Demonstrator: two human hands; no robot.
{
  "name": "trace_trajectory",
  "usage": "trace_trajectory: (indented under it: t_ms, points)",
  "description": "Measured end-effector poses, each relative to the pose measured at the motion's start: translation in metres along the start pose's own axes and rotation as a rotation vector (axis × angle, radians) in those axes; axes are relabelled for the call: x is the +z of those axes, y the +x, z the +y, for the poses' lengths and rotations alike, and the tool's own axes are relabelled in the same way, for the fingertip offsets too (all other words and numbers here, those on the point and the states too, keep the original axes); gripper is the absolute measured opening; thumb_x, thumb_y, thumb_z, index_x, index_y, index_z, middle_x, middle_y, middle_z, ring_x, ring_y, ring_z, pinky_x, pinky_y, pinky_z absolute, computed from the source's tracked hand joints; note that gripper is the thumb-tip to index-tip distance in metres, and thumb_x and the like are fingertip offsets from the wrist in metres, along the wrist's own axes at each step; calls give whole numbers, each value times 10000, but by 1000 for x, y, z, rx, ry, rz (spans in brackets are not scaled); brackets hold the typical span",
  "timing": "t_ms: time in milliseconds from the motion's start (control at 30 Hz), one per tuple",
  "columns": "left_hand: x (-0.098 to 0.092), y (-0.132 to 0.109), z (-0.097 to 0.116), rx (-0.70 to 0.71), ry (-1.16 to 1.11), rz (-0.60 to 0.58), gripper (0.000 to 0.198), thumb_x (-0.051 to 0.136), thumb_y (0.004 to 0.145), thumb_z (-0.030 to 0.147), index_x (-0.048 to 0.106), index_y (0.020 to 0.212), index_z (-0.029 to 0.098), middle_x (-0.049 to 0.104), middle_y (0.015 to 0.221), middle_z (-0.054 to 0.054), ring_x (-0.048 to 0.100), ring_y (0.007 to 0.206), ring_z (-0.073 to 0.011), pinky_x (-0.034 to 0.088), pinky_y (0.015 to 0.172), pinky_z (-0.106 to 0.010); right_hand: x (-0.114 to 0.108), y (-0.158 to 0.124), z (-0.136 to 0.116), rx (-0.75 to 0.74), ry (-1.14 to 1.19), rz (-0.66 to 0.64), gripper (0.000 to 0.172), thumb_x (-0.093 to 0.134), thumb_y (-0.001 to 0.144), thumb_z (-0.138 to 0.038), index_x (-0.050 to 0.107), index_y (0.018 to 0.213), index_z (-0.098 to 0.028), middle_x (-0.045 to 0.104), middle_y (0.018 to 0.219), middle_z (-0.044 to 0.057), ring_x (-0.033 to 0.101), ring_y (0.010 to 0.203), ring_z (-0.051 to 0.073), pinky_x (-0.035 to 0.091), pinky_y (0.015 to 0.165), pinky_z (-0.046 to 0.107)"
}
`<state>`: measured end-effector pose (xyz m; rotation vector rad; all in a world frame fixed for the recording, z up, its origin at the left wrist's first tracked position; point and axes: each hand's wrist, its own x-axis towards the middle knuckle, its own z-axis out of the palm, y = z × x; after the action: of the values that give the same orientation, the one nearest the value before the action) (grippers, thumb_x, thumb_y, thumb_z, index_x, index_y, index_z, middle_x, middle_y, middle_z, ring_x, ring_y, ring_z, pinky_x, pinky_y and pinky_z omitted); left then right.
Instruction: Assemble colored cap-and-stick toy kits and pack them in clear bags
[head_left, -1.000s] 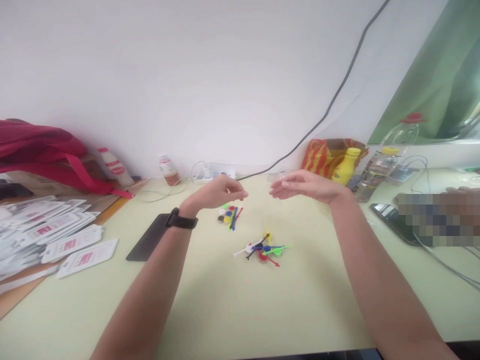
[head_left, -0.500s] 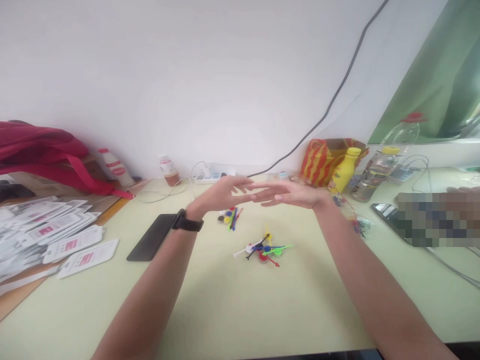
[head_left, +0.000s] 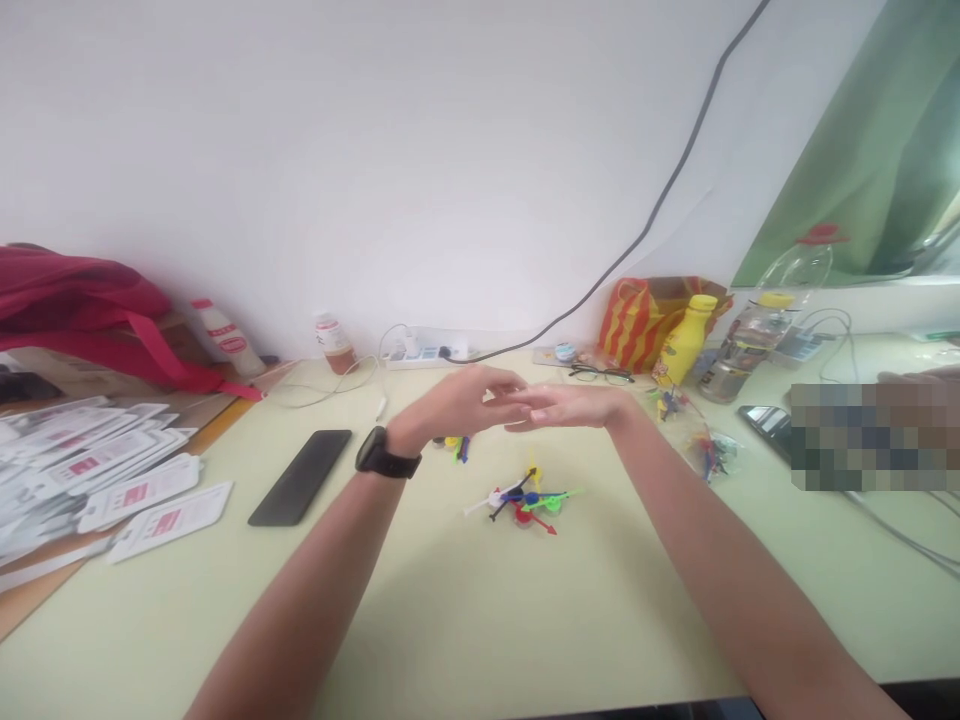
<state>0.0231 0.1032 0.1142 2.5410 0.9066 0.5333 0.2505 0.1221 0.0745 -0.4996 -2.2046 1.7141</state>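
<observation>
Both my hands are raised above the pale green table (head_left: 465, 620) and meet at the fingertips. My left hand (head_left: 457, 405), with a black watch on its wrist, has its fingers stretched out and overlapping those of my right hand (head_left: 570, 406), which lies flat and open. Neither hand holds anything. Below them a small heap of coloured plastic sticks and discs (head_left: 525, 497) lies on the table. A second, smaller cluster of coloured pieces (head_left: 455, 444) sits just under my left hand, partly hidden by it.
A black phone (head_left: 301, 477) lies left of my left arm. White and red packets (head_left: 112, 470) are piled at the far left under a red bag (head_left: 82, 300). Bottles, a striped bag (head_left: 637, 320), glasses, cables and a power strip line the back wall. Another person's phone sits at right.
My hands were apart a second ago. They have come together over the table and dropped slightly, fingertips now overlapping. The coloured pieces have not moved.
</observation>
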Motion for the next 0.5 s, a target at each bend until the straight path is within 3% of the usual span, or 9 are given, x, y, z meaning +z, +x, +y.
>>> trace_trajectory:
  t_ms: [133,300,400,500]
  points:
    - [6,1,7,-51,9,12,332,558,953,500,646,834,203,621,734,-5,497,631,-149,323,544,-270,0,3,4,54,-61,29,721,699,901,-620,515,1520,-302,421,1629,67,387,1506,273,370,1225,432]
    - [10,2,11,-43,37,-4,302,508,967,435,596,801,199,562,689,2,430,581,-138,276,504,-285,3,6,4,61,-58,104,736,687,861,-697,591,1449,-266,448,1605,94,411,1485,296,367,1223,475]
    - [11,3,13,-9,85,22,283,479,974,386,629,823,199,596,705,-12,480,600,-154,294,524,-291,7,7,3,59,-10,115,737,649,868,-732,621,1406,-229,495,1562,116,459,1448,299,377,1217,495]
    - [11,3,12,25,131,34,237,492,967,325,701,980,213,696,833,-37,607,713,-192,377,593,-289,10,8,-1,134,-5,193,708,643,884,-719,626,1396,-230,521,1536,106,467,1444,298,354,1235,502]
